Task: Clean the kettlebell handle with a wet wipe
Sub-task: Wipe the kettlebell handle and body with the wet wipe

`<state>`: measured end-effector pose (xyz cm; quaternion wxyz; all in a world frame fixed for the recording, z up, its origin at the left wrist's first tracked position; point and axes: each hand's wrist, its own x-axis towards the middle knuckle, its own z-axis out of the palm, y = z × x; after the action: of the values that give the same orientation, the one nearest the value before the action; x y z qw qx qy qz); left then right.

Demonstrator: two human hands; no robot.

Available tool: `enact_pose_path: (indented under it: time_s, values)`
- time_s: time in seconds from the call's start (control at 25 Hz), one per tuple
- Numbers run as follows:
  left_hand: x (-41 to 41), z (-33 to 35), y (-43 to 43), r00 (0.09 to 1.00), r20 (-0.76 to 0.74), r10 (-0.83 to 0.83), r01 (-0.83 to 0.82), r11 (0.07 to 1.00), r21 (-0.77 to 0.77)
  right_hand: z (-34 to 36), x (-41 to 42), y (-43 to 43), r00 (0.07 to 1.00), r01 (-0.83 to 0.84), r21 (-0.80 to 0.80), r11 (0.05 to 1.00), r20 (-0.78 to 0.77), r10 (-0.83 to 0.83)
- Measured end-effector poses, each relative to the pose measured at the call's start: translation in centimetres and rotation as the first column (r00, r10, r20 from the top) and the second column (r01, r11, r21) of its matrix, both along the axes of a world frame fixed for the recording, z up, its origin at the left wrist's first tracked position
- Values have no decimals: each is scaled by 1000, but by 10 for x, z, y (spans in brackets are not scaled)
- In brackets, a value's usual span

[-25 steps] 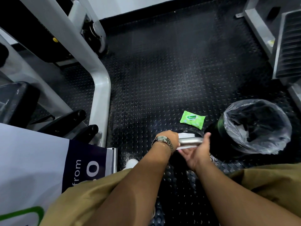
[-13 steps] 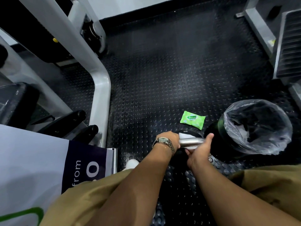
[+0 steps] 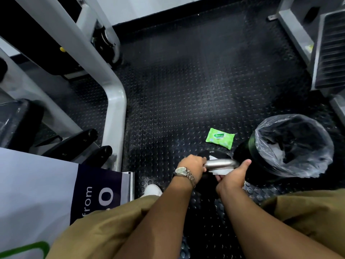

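The kettlebell's silver handle (image 3: pixel 220 163) runs left to right just above its black body (image 3: pixel 214 153), on the studded floor between my knees. My left hand (image 3: pixel 192 166), with a metal watch on the wrist, grips the handle's left end. My right hand (image 3: pixel 232 174) is at the handle's right end and underside, holding a white wet wipe (image 3: pixel 219 171) against the bar. A corner of the wipe also shows behind the handle. The green wipe packet (image 3: pixel 220 137) lies flat on the floor just beyond the kettlebell.
A black bin with a clear plastic liner (image 3: pixel 293 146) stands right of the kettlebell, almost touching it. A grey machine frame (image 3: pixel 115 109) and black padded rollers (image 3: pixel 74 144) stand to the left. A white and dark banner (image 3: pixel 56 193) is at lower left. Another machine (image 3: pixel 328 49) stands at far right.
My right hand has turned from palm-up under the handle to closed around its right end, and the wipe has shifted along the bar's underside. My left hand has held still.
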<state>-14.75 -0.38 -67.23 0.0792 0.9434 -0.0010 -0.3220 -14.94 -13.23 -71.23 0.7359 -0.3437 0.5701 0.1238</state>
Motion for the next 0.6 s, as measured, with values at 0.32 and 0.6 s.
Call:
enact_pose_path:
  time_s: [0.32, 0.6]
  values:
    - [0, -1, -5, 999, 38, -21, 20, 999, 35, 0, -8, 0, 884, -460, 117, 880, 147, 443]
    - [-4, 3, -9, 998, 63, -9, 7, 999, 39, -12, 4, -2, 998, -55, 0, 998, 14, 55]
